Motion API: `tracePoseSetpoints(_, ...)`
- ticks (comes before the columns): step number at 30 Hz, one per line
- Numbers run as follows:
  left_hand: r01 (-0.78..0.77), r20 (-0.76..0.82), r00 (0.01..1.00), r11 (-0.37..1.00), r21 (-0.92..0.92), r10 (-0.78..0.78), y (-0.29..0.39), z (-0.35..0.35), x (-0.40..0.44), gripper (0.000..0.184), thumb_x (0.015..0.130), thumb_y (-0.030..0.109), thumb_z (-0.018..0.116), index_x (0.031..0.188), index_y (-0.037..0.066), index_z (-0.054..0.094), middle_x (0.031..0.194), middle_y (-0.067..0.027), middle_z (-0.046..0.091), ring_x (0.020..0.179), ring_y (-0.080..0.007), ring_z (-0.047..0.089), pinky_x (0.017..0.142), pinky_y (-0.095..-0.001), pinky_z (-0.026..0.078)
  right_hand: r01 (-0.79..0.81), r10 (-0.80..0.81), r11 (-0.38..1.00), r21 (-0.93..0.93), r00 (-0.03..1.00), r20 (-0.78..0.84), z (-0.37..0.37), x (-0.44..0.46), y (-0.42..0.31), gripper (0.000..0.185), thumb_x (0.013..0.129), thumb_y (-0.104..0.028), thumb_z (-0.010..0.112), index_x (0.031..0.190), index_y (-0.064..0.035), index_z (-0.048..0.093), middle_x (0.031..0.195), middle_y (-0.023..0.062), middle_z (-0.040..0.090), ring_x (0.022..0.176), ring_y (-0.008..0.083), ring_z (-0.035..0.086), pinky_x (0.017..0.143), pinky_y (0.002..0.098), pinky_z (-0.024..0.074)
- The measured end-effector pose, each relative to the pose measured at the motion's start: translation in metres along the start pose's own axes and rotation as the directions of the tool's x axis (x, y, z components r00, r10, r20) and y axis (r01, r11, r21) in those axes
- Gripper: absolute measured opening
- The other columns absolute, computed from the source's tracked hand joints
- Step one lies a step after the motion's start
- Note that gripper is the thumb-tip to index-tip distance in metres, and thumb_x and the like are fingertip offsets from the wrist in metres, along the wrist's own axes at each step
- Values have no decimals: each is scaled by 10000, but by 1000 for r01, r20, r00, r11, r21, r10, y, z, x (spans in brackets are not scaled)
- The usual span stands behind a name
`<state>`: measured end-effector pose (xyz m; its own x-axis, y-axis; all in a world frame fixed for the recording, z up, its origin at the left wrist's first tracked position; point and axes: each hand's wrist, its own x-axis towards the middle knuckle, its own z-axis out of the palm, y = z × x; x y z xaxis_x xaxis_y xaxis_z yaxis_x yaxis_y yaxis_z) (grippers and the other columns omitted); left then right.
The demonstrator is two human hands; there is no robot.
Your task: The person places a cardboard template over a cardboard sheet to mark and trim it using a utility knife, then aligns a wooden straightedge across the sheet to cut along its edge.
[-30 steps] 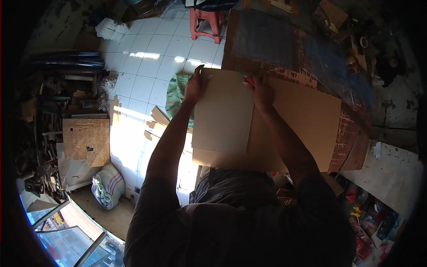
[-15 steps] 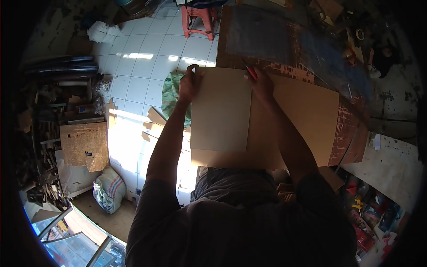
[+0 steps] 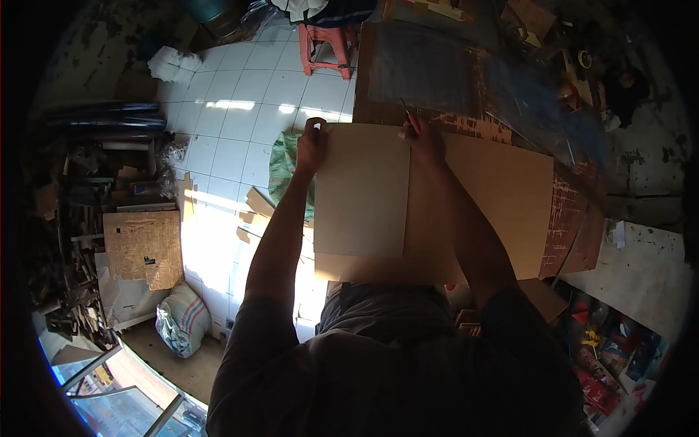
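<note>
A smaller greyish sheet of board (image 3: pixel 362 189) lies on top of a larger brown cardboard sheet (image 3: pixel 488 197), near its left end. My left hand (image 3: pixel 311 151) is closed at the small sheet's far left corner, its fingers bent around the edge. At the far right corner, my right hand (image 3: pixel 428 146) grips a slim red tool (image 3: pixel 414 121) with a thin dark tip, possibly a cutter or a pen. The tip points away from me, beyond the far edge of the sheets. Shadow hides the finger detail.
Beneath the cardboard is a worn brown work surface (image 3: pixel 568 218). A green sack (image 3: pixel 282 171) and cardboard scraps (image 3: pixel 256 207) lie on the tiled floor to the left. A red stool (image 3: pixel 328 51) stands beyond. A stuffed white sack (image 3: pixel 182 320) sits at lower left.
The whole view has shifted slightly, with everything sitting a little lower in the picture. Both hands keep their places at the sheet's far corners; the red tool now points more steeply away from me.
</note>
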<state>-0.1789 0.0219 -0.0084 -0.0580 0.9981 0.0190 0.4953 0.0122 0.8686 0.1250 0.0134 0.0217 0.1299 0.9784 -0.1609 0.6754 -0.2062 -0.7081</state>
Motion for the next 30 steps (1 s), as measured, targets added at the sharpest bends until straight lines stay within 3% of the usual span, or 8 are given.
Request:
tracePoseSetpoints(5,-50,-9,999,998,-49,49,-5,2,2,285,988,339,620,1141,107,558,684,-97,593,595,-183,551,587,-358,463,5,-5,1000,14,1000,-12,2,2,3,438,779,-334,801,1160,-177,653,1060,42,712,981,253,696,843,407,520)
tracePoseSetpoints(7,-7,19,1000,999,-33,8,-6,1,3,267,996,308,618,1152,100,559,688,-64,584,623,-113,504,597,-321,438,-11,12,1000,17,999,-35,1,-1,0,447,769,-339,806,1154,-170,656,1061,41,712,987,253,695,845,410,519)
tracePoseSetpoints(11,-13,61,998,995,-102,19,-12,1,7,255,991,291,625,1144,95,566,695,-54,587,612,-107,490,576,-311,421,-42,43,999,10,998,-36,1,0,0,457,762,-345,809,1154,-166,656,1068,41,711,995,251,693,848,414,519)
tracePoseSetpoints(13,6,63,998,995,-103,0,-12,1,8,245,988,293,625,1113,86,585,684,-47,590,600,-104,478,560,-310,412,-2,2,1000,0,1000,-28,0,2,2,470,768,-322,816,1131,-73,653,1034,73,710,983,232,687,880,387,506)
tracePoseSetpoints(16,-3,1,1000,996,-84,3,-8,4,10,248,983,341,615,1048,103,588,598,-67,558,539,-155,490,539,-353,428,7,-8,995,97,1000,12,-1,6,5,468,759,-302,830,1105,-43,651,1022,78,706,970,221,686,876,378,508)
tracePoseSetpoints(23,-43,-59,997,997,-65,40,-8,6,8,219,983,321,617,1042,110,603,575,-63,538,527,-157,469,529,-358,419,8,-9,986,165,1000,11,-1,8,7,462,749,-307,838,1069,-34,647,989,77,693,954,205,685,865,371,508)
tracePoseSetpoints(25,-48,-77,996,997,-59,43,-7,7,7,238,986,341,610,1040,109,607,574,-61,535,528,-156,472,528,-362,418,-33,31,995,92,999,28,-3,7,5,559,739,-289,847,1197,-78,604,1027,23,670,952,197,674,854,377,505)
tracePoseSetpoints(30,-36,-126,992,997,-74,27,2,10,2,257,983,355,617,1057,108,614,573,-49,509,538,-129,449,522,-348,407,-20,19,995,98,1000,13,1,11,11,552,737,-272,851,1178,-72,586,1028,33,658,936,199,671,835,383,508)
